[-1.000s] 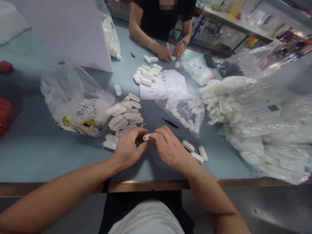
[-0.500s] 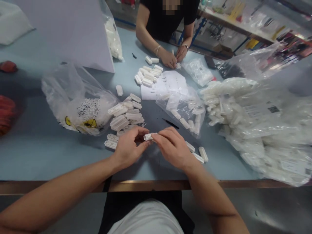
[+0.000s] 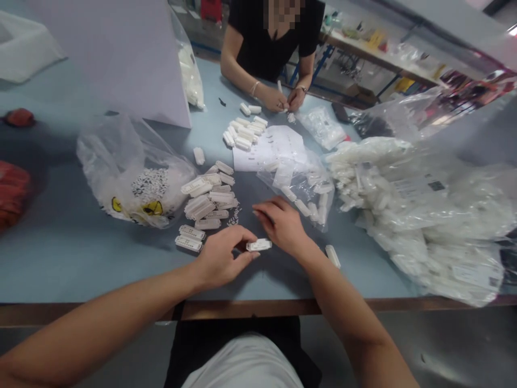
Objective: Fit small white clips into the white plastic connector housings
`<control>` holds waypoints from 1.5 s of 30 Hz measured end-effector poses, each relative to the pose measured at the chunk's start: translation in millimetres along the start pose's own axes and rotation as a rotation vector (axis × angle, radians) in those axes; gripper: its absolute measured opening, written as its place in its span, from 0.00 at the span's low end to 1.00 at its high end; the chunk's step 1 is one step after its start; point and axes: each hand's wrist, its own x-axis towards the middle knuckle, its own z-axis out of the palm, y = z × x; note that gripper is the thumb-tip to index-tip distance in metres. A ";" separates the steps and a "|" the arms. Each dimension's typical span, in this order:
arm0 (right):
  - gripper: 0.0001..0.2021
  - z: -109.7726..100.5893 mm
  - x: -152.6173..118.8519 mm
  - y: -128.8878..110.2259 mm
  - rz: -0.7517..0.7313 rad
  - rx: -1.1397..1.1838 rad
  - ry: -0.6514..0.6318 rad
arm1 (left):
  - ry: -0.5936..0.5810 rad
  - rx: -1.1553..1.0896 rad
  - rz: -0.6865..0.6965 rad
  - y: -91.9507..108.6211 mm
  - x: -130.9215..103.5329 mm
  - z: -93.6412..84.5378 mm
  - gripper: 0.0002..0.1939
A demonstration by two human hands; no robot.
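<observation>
My left hand (image 3: 226, 256) pinches one end of a small white plastic piece (image 3: 259, 245) between thumb and fingers, low over the table. Just right of and above that piece, my right hand (image 3: 285, 226) hovers with its fingers bent; no item shows in it, and its thumb is partly hidden. A pile of white plastic housings (image 3: 208, 196) lies beyond my left hand. Beside it are tiny white parts (image 3: 233, 217) on the table. Two housings (image 3: 189, 238) lie side by side left of my left hand. One white piece (image 3: 333, 256) is right of my right forearm.
A clear bag of small parts (image 3: 149, 186) stands at left. Large bags of white pieces (image 3: 412, 199) fill the right. A smaller bag (image 3: 307, 188) and a printed sheet (image 3: 278, 143) lie ahead. Across the table, a person's hands (image 3: 285, 101) work near more white pieces (image 3: 244, 132).
My right hand has come off the white piece and moved up, away from it. The piece stays in my left hand, now slightly lower and further right. The view has shifted a little.
</observation>
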 end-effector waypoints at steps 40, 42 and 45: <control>0.06 -19.8 -16.8 -30.0 -0.046 0.124 -0.069 | 0.142 -0.065 -0.226 -9.3 10.3 -4.4 0.15; 0.06 -17.4 -17.0 -29.3 -0.075 0.118 -0.070 | 0.130 -0.076 -0.221 -10.1 9.3 -3.5 0.15; 0.07 -16.7 -16.7 -29.8 -0.089 0.116 -0.074 | 0.123 -0.080 -0.210 -9.8 8.3 -3.1 0.14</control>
